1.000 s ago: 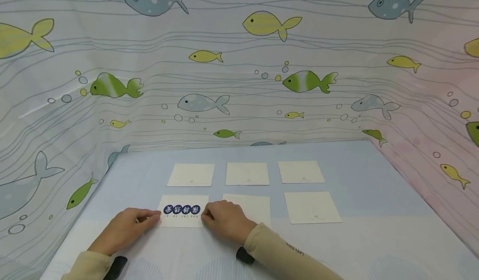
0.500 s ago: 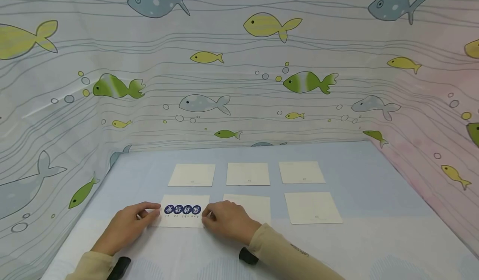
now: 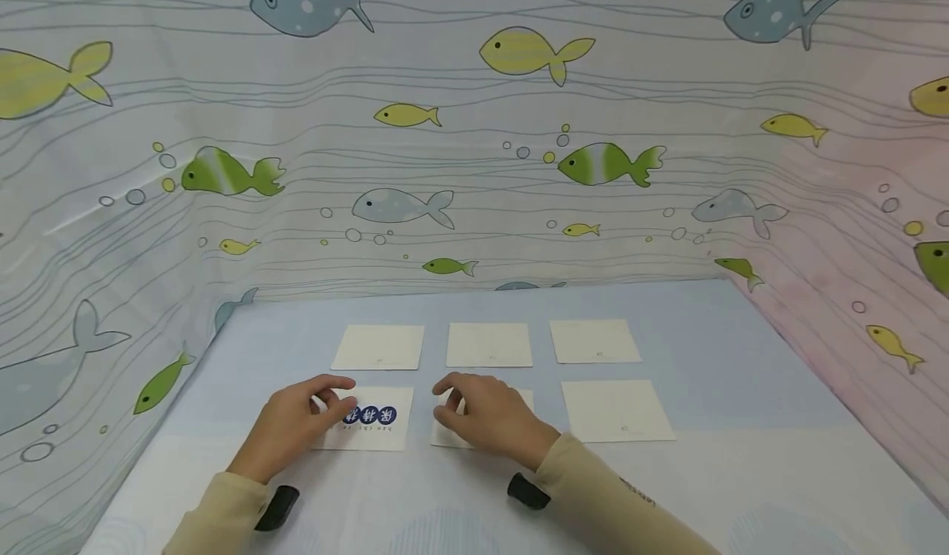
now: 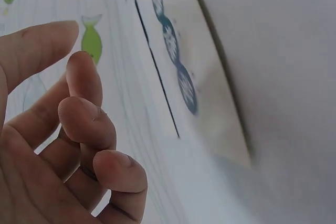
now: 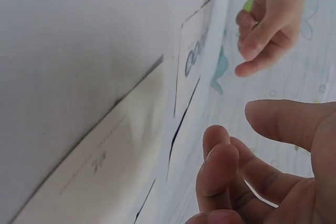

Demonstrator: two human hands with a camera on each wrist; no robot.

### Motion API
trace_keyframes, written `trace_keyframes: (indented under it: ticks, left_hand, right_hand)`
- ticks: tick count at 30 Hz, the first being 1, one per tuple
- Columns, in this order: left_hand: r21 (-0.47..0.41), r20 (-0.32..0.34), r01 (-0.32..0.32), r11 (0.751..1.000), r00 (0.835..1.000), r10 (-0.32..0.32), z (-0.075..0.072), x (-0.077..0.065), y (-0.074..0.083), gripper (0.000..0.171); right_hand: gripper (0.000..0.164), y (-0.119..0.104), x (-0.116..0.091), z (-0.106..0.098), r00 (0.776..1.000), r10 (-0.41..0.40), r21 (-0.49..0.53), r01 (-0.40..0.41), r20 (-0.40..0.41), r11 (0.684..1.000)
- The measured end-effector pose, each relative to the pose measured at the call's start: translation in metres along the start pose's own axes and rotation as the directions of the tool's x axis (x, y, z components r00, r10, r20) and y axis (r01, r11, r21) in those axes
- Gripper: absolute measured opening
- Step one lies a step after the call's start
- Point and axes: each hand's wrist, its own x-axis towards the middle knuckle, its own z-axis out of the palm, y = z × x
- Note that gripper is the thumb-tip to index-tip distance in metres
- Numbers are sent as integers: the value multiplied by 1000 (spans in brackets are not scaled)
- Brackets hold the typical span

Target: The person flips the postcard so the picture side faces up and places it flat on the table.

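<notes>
A white card with blue character circles [image 3: 385, 437] lies face up at the near left. Over its left end hovers my left hand [image 3: 292, 423], fingers loosely bent and nothing held; the left wrist view shows the printed card [image 4: 218, 135] apart from the fingertips. My right hand [image 3: 493, 419] is above the middle near card [image 3: 447, 438] and hides most of it. In the right wrist view, a gap separates thumb and fingers of the right hand [image 5: 236, 177], and the card with small grey print [image 5: 126, 140] lies beyond them.
Three blank-looking cards form the far row: left [image 3: 378, 347], middle [image 3: 489, 345] and right [image 3: 595, 342]. Another card [image 3: 619, 411] is at the near right. A pale blue and white cloth [image 3: 741, 423] covers the table, and a fish-print curtain [image 3: 474, 160] encloses it.
Both hands have left the edges of the printed card and risen. The left moved right over the card; the right moved right over the middle near card. The cards remain flat.
</notes>
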Motion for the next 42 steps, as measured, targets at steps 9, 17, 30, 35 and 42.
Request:
trace_keyframes:
  ticks: [9,17,30,35,42]
  left_hand:
    - [-44,94,-108,993,989,112,30,15,30,33]
    - [12,168,-160,987,973,156,55,32,52,47]
    - [67,325,-140,988,939,111,74,53,68,81]
    - [98,340,-145,984,935,104,79,51,70,77]
    - [81,327,-127,989,940,94,78,44,75,67]
  right_hand:
    - [34,28,-17,-21,999,1,-9,-1,-32,1000]
    - [40,53,-31,-33,996,48,-44,-51,-74,998]
    - [63,76,-48,-44,982,167,-88,-175,-89,981]
    - [69,80,-49,-46,983,176,-140,-182,-56,973]
    - [65,85,-48,-43,986,167,-166,-168,-21,972]
